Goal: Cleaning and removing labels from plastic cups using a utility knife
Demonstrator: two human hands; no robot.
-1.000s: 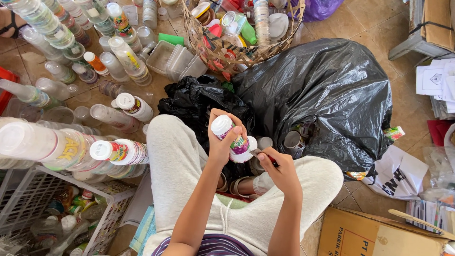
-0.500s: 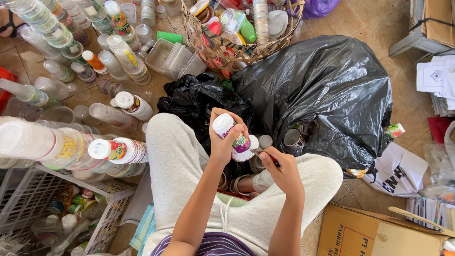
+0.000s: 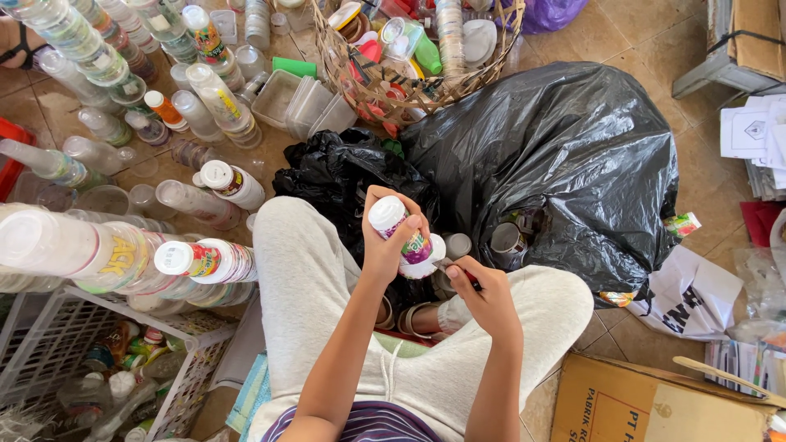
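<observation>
I sit cross-legged on the floor in light grey trousers. My left hand point(image 3: 383, 245) grips a small white plastic bottle point(image 3: 409, 240) with a colourful label, held tilted above my lap. My right hand point(image 3: 483, 293) is closed around a thin dark tool whose tip touches the bottle's lower end. A large black rubbish bag point(image 3: 557, 155) bulges just beyond my knees, and a smaller crumpled black bag point(image 3: 336, 176) lies to its left.
A wicker basket point(image 3: 344, 78) of mixed plastic containers stands at the top. Stacks of clear cups and bottles point(image 3: 98, 245) crowd the left floor, above a white crate point(image 3: 57, 327). A cardboard box point(image 3: 655, 405) lies bottom right; papers point(image 3: 753, 135) lie right.
Both hands stay at the bottle; the bottle has shifted only slightly in my left hand. Nothing else has moved.
</observation>
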